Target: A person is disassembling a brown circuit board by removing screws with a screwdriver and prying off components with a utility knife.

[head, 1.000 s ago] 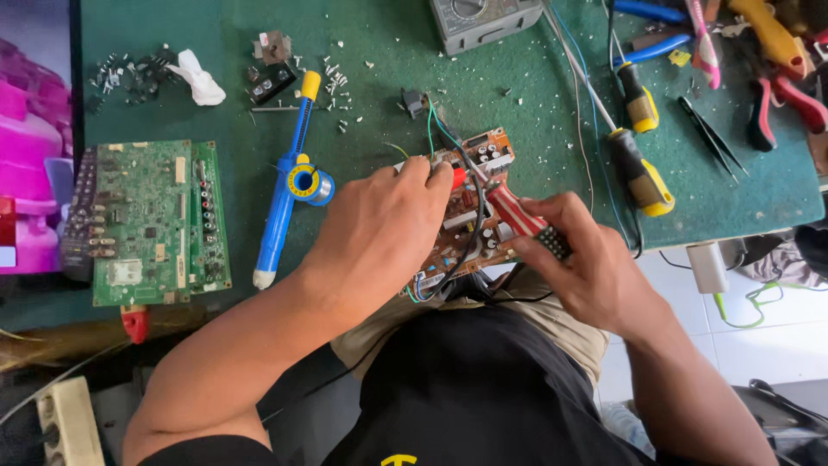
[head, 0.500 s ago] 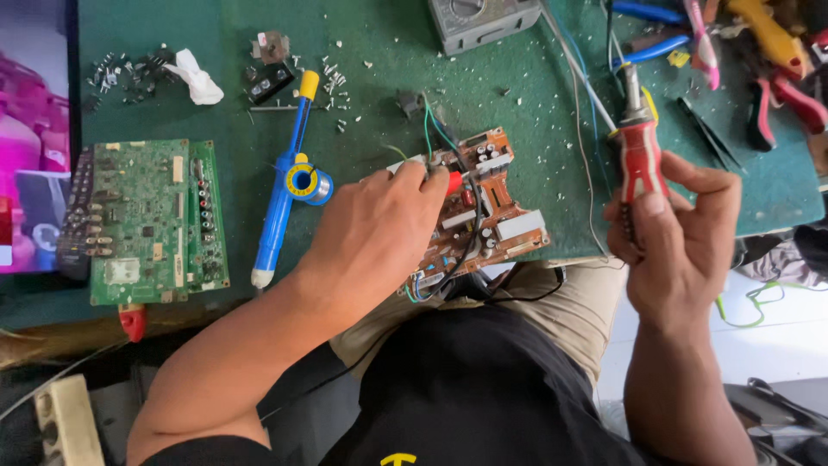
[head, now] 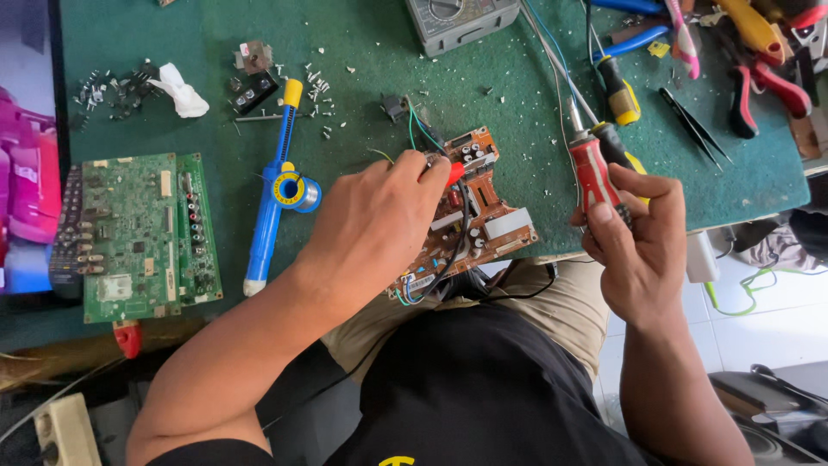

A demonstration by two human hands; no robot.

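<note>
Left hand [head: 379, 220] pressing one brown circuit board [head: 479, 211], right hand [head: 642, 237] grip closed around one red screwdriver [head: 593, 177]

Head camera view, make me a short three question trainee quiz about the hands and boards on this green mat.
1. True or false: the right hand holds a red-handled screwdriver.
2. Which board does the left hand rest on? A the brown circuit board; B the green circuit board.
3. Fill in: the blue desoldering pump lies between the green board and the ____ hand.

Key: 1 true; 2 A; 3 left.
</note>
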